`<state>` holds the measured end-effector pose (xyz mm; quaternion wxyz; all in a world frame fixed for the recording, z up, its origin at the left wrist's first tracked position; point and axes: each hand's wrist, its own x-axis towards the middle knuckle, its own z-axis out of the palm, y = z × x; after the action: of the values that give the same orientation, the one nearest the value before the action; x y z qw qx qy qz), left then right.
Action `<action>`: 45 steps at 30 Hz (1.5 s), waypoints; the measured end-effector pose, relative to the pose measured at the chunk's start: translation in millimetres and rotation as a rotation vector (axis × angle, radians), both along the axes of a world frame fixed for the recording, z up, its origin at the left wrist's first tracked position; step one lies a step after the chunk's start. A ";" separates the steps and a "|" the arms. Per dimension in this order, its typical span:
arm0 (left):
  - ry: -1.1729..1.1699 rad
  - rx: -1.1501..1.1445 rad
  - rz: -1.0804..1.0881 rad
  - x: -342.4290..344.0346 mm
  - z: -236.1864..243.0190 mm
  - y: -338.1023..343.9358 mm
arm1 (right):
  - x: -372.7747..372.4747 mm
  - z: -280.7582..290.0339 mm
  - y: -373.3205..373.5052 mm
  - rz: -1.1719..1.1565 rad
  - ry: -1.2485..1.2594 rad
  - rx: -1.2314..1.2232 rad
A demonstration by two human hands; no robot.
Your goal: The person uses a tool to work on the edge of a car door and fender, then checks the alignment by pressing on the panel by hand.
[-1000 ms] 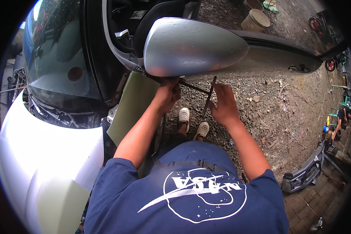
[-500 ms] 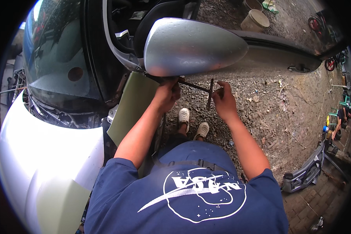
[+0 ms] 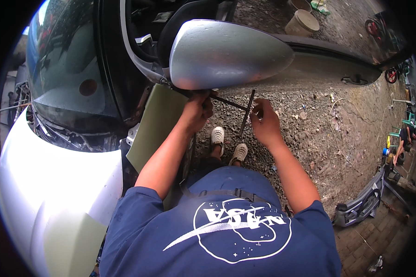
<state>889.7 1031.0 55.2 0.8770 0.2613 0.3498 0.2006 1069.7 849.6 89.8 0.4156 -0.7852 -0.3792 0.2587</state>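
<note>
My left hand [image 3: 196,113] is closed around the shaft of a black T-handle wrench [image 3: 233,104], below the silver side mirror [image 3: 226,55] and beside an olive-green car panel [image 3: 155,129]. The shaft's far end is hidden by that hand and the mirror. My right hand [image 3: 266,122] is just right of the crossbar, fingers bent but apart, holding nothing that I can see.
The car's windscreen [image 3: 64,83] and white bonnet [image 3: 60,180] fill the left; the open door [image 3: 328,69] extends rightward. Buckets [image 3: 300,25] stand on gravel behind it. A detached bumper [image 3: 360,203] lies lower right. Another person [image 3: 402,141] is low down at the far right.
Since half a second ago the crossbar has turned from nearly upright to a slant, similar to a second ago. My right hand has shifted slightly left; my left hand stays put.
</note>
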 end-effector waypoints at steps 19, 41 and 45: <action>0.027 -0.012 -0.010 -3.6 4.8 1.0 | -1.1 4.2 2.3 0.076 -0.484 0.008; 0.380 0.248 -0.713 -16.6 -40.5 -48.7 | -5.1 -36.4 5.2 -0.106 0.434 0.007; 0.502 0.329 -0.608 -57.1 39.5 -45.0 | 1.0 -24.6 6.6 -0.120 0.511 -0.006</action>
<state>832.7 986.0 94.7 0.7304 0.5297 0.4229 -0.0840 1070.7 856.2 65.3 0.5101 -0.7167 -0.2138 0.4249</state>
